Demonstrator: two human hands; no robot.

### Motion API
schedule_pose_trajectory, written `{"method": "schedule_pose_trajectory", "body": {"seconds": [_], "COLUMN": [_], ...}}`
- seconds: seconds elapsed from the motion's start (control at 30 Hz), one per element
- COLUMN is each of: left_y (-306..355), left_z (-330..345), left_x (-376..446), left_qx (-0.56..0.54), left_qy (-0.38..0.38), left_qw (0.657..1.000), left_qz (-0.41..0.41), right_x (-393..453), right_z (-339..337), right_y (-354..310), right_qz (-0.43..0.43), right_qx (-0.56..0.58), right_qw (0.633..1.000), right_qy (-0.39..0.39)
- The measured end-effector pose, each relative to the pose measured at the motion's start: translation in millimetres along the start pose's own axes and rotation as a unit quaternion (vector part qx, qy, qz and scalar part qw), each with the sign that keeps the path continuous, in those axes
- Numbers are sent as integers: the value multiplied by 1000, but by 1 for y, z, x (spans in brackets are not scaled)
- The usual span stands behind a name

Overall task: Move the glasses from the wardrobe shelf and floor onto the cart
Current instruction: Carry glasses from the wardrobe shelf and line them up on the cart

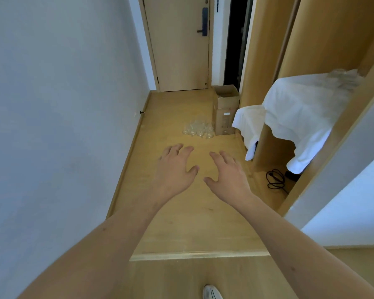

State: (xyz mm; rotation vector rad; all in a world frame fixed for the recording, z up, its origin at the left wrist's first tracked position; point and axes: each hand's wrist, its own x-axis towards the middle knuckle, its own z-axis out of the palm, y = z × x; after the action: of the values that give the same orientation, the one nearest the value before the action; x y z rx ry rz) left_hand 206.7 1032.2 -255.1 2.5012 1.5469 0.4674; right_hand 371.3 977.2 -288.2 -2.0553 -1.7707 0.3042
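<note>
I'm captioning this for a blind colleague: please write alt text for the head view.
Both bare hands, left hand and right hand, reach forward empty over a wooden floor toward clear glasses beside a cardboard box. More glasses sit on a white-draped wardrobe shelf, right.

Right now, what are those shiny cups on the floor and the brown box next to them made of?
The cups on the floor look like clear glass: the wood floor shows through them and they glint. The box looks like plain brown cardboard, matte, with open flaps.
</note>
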Motion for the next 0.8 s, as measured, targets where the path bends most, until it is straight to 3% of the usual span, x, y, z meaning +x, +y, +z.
{"method": "schedule_pose_trajectory", "body": {"seconds": [0.4,0.8], "left_y": [17,10], "left_z": [27,59], "left_x": [163,288], "left_qx": [-30,-56], "left_qy": [-13,-43], "left_qw": [999,992], "left_qz": [12,105], "right_x": [134,228], "right_z": [-26,-27], "right_y": [54,77], "right_qz": [36,118], "right_qx": [-22,-50], "right_qw": [999,991], "right_qy": [-10,33]}}
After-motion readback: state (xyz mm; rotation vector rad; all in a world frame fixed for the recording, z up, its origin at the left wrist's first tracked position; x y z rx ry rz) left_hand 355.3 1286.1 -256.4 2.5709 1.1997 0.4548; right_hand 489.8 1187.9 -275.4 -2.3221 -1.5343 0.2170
